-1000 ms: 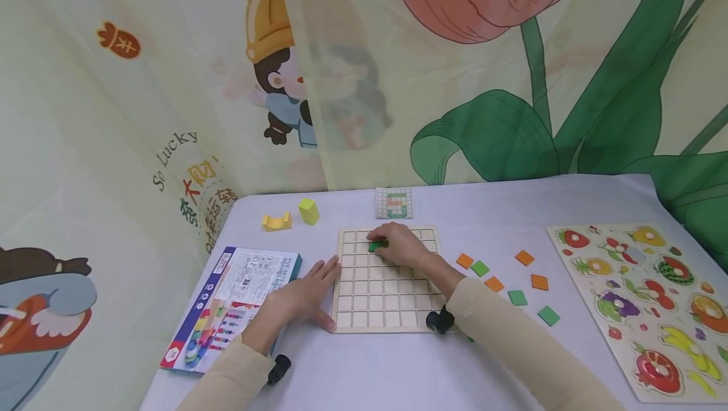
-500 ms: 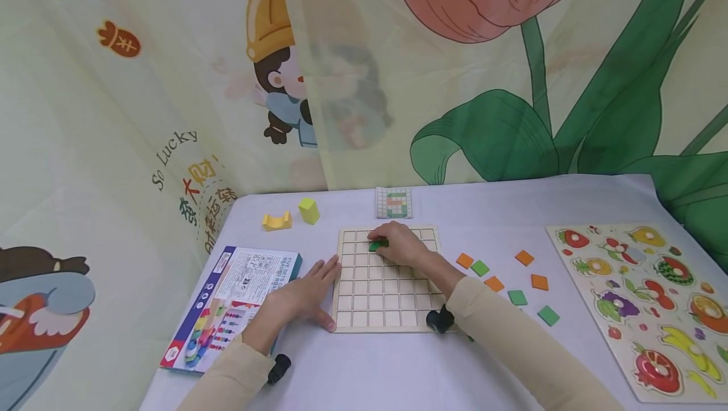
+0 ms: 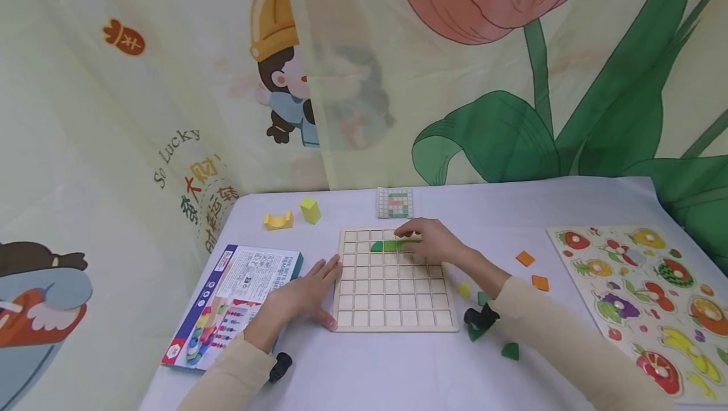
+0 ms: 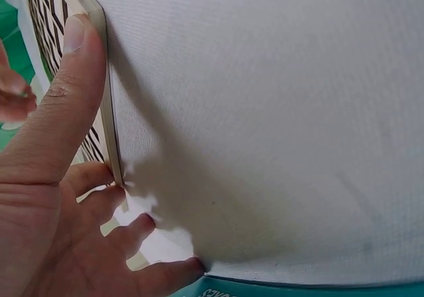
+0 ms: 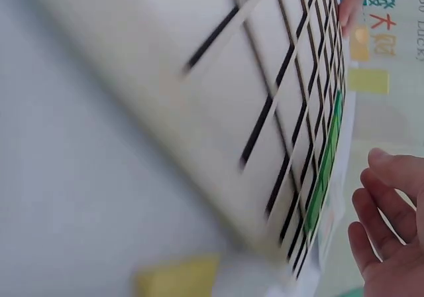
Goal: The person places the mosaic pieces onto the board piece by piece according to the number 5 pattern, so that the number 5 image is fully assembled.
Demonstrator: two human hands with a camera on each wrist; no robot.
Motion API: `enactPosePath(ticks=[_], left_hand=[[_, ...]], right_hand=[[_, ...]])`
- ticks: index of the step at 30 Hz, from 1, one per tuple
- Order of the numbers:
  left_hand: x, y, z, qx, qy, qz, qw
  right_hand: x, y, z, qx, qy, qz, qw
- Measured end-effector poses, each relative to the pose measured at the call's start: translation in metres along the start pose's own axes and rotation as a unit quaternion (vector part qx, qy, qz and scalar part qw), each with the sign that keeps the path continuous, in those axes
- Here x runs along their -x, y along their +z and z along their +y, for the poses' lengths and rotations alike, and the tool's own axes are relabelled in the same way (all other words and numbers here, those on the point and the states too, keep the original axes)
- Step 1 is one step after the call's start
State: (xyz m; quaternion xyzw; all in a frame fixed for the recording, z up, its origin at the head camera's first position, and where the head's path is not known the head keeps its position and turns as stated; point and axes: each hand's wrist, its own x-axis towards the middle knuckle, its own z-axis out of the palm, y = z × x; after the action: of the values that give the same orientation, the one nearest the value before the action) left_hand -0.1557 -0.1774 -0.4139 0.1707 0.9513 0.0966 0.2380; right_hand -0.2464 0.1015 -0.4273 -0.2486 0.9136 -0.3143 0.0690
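Note:
My left hand [image 3: 304, 294] lies at the left edge of the wooden grid board [image 3: 370, 303]. In the left wrist view, its thumb [image 4: 73, 78] rests on the board's rim and its other fingers spread beside it. Across the board's second row runs a strip of green pieces [image 3: 392, 246], the leftmost darker and rounded. Above the strip's right end hovers my right hand [image 3: 435, 241], which hides part of that row. Seen in the right wrist view, the fingers of this hand [image 5: 391, 211] are loosely bent with nothing between them.
A small pattern card [image 3: 395, 203] lies behind the board. Right of it are orange tiles [image 3: 539, 282], green pieces [image 3: 510, 352] and a fruit puzzle [image 3: 654, 297]. A printed box [image 3: 239, 297], a yellow arch [image 3: 279, 221] and a yellow-green block [image 3: 310, 210] stand left.
My right hand has let go at the green piece and moved right along the row, uncovering the green strip. Its sleeve has shifted right, showing other green pieces. The left hand stays put.

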Motion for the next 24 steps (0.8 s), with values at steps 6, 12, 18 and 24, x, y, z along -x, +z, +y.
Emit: enactPosePath(ticks=[6,12,18,24], left_hand=[[-0.002,-0.003,0.004,-0.002,0.000,-0.008,1.0000],[0.000,-0.008,0.004,-0.004,-0.011,-0.019,0.9997],[0.002,-0.009,0.003,0.005,-0.005,-0.018,0.9998],[0.003,-0.007,0.005,0.019,0.002,-0.014,0.9997]], right_hand=[[0.041,-0.031,0.039,0.004,0.045,0.026,0.9986],[0.069,-0.048,0.067,0.012,0.112,0.030,0.9932],[0.080,-0.046,0.076,-0.002,0.136,0.009,0.9907],[0.083,-0.037,0.075,0.007,0.114,0.005,0.9935]])
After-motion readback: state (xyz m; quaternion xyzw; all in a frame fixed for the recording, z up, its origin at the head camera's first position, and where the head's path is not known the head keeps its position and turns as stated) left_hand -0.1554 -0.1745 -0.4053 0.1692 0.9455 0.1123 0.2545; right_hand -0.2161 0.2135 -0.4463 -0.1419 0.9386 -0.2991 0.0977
